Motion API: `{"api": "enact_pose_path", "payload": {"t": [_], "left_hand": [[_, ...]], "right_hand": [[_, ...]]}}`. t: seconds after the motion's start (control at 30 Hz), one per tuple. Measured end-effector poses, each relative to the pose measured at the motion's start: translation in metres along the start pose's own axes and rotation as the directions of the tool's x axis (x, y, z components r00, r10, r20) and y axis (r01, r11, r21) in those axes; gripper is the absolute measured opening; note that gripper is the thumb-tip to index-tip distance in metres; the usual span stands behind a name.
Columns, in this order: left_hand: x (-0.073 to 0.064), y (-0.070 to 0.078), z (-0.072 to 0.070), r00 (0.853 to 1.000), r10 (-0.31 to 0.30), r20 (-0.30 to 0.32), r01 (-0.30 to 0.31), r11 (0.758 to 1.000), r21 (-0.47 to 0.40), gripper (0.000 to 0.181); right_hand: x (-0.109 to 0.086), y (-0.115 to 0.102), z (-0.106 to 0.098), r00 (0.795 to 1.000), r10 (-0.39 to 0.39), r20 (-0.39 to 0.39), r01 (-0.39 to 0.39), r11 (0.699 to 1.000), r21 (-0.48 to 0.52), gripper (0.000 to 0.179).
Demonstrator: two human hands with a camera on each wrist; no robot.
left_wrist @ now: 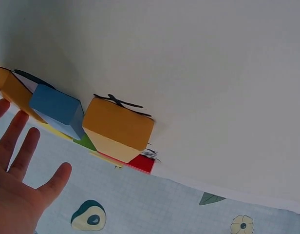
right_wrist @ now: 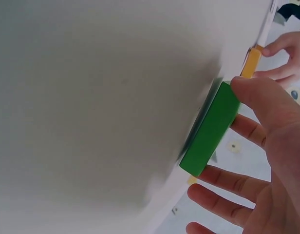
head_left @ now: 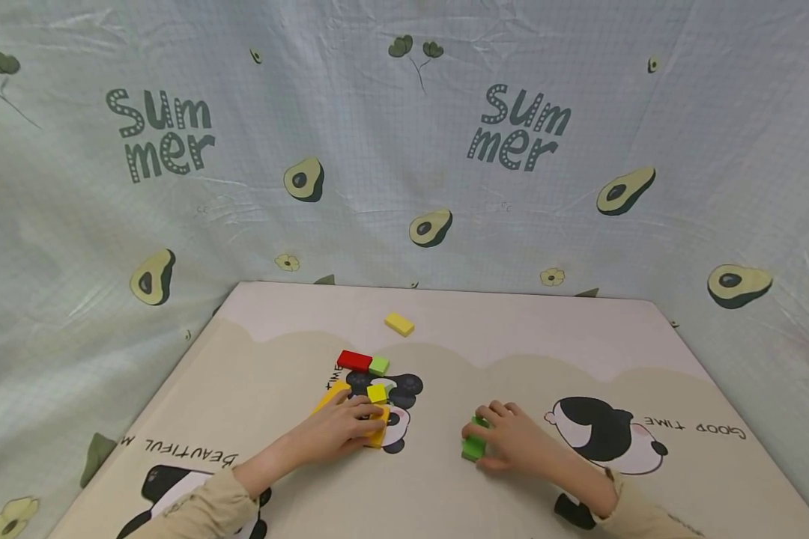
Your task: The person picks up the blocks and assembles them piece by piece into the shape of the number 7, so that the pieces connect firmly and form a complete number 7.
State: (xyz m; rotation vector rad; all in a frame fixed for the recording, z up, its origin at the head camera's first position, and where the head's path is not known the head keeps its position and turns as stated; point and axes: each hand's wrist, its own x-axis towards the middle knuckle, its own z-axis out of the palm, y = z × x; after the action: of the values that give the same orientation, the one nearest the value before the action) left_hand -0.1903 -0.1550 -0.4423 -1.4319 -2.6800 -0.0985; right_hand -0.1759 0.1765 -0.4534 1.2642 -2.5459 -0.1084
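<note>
My left hand (head_left: 337,428) pinches an orange block (head_left: 379,433) at the panda print, thumb on the near side and fingers on the far side. Another orange block (head_left: 330,397) lies beyond that hand. The left wrist view shows a blue block (left_wrist: 56,109) standing between the two orange ones; in the head view the hand hides it. Further right, my right hand (head_left: 515,442) grips a green block (right_wrist: 211,129) between thumb and fingers, low at the tabletop. Just past the left fingers sits a small yellow block (head_left: 377,394).
A red block (head_left: 354,361) lies end to end with a light green block (head_left: 379,365) behind the left hand. Farther back is a flat yellow block (head_left: 399,324). The tabletop (head_left: 526,337) has panda prints, and a patterned curtain (head_left: 377,135) hangs around its back and sides.
</note>
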Motion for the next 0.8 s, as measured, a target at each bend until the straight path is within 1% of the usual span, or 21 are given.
{"api": "enact_pose_path", "payload": {"t": [0.2,0.33,0.57,0.67,0.8], "left_hand": [[0.0,0.0,0.0,1.0,-0.003,0.008,0.002,1.0,0.009,0.031],[0.0,0.001,-0.002,1.0,-0.004,0.01,0.004,1.0,-0.004,0.031],[0.001,0.002,-0.004,0.999,-0.018,0.037,0.019,1.0,-0.015,0.031],[0.001,0.003,-0.005,0.999,-0.021,0.041,0.022,1.0,-0.014,0.032],[0.001,0.003,-0.005,0.999,-0.022,0.04,0.023,1.0,-0.013,0.032]], "right_hand": [[0.003,-0.007,-0.004,0.999,0.0,0.038,-0.001,1.0,0.021,0.039],[0.005,-0.01,-0.005,0.998,-0.001,0.058,-0.001,0.999,0.037,0.038],[0.007,-0.016,-0.006,0.996,-0.014,0.085,0.011,0.999,0.042,0.037],[0.008,-0.018,-0.006,0.996,-0.025,0.08,0.022,0.999,0.04,0.037],[0.008,-0.021,-0.005,0.998,-0.041,0.047,0.04,0.999,0.029,0.037]]}}
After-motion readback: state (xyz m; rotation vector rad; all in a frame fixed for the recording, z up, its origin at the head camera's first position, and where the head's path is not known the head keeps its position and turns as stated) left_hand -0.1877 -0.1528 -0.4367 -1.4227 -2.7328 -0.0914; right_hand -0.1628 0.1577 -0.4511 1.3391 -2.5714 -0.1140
